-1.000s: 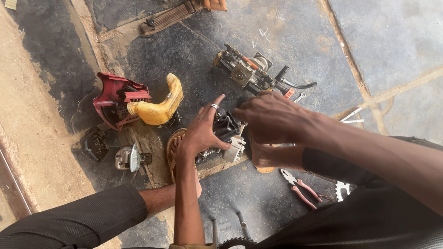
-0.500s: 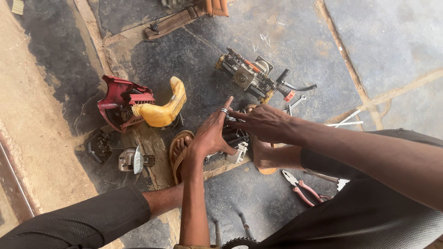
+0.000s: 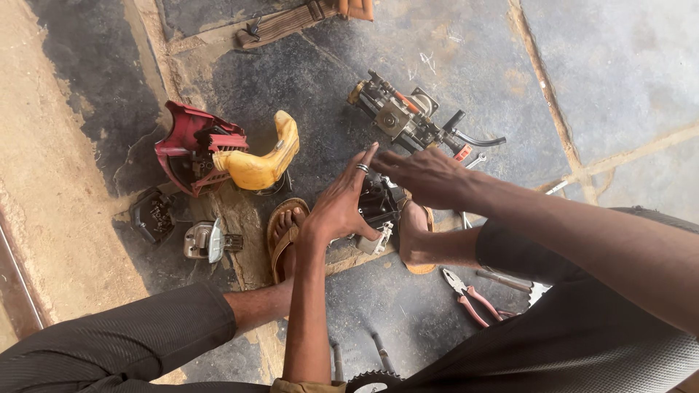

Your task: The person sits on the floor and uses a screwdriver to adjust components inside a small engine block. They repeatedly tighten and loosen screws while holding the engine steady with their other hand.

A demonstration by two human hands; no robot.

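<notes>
A small dark engine block [image 3: 378, 207] sits on the stone floor between my two sandalled feet. My left hand [image 3: 341, 207] grips its left side, index finger stretched upward, a ring on one finger. My right hand [image 3: 426, 175] lies over the block's top right, fingers reaching left toward the left fingertip; whether it grasps the block is unclear. A second engine assembly [image 3: 397, 116] with a black curved tube lies just beyond the hands.
A red housing [image 3: 191, 145] with a yellow handle [image 3: 258, 164] lies to the left, with a black part [image 3: 151, 215] and a small metal part [image 3: 207, 240] below it. Red-handled pliers [image 3: 473, 298] lie at lower right. A strap [image 3: 291, 22] lies at the top.
My right hand has opened out and slid up over the top of the block, toward my left index finger. The view has shifted slightly.
</notes>
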